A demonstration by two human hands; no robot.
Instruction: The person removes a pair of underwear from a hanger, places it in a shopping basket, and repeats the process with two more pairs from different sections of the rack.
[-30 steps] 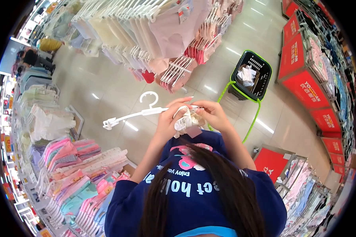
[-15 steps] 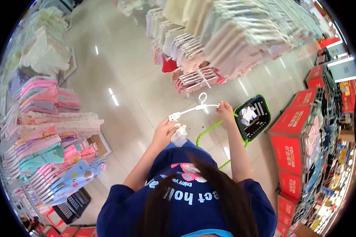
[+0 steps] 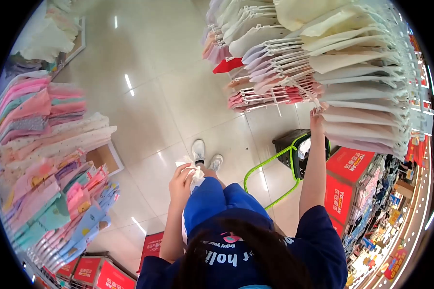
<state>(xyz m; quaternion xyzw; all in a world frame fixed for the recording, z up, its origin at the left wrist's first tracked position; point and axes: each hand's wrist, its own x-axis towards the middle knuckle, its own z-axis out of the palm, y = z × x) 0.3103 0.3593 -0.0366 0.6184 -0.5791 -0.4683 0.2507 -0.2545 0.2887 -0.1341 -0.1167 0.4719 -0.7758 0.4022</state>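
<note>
In my left hand (image 3: 179, 183), at the lower middle of the head view, a small crumpled white cloth item (image 3: 196, 174) is held closed between the fingers; its exact kind is unclear. My right arm reaches forward to the clothes rack. There my right hand (image 3: 317, 120) is closed at the end of a white hanger (image 3: 304, 89), which slants among other hangers. Pale garments (image 3: 357, 118) hang right beside that hand, and pink and red garments (image 3: 260, 98) hang to its left.
A black shopping basket (image 3: 287, 144) with a long green handle (image 3: 248, 176) stands on the floor below my right arm. Red sign-fronted bins (image 3: 340, 192) line the right side. More children's clothes (image 3: 43, 192) hang at left. Tiled floor (image 3: 149, 96) lies between.
Both hands were at a white hanger in front of me. My right hand has moved forward and right to the rack; my left has drawn back with the white cloth item.
</note>
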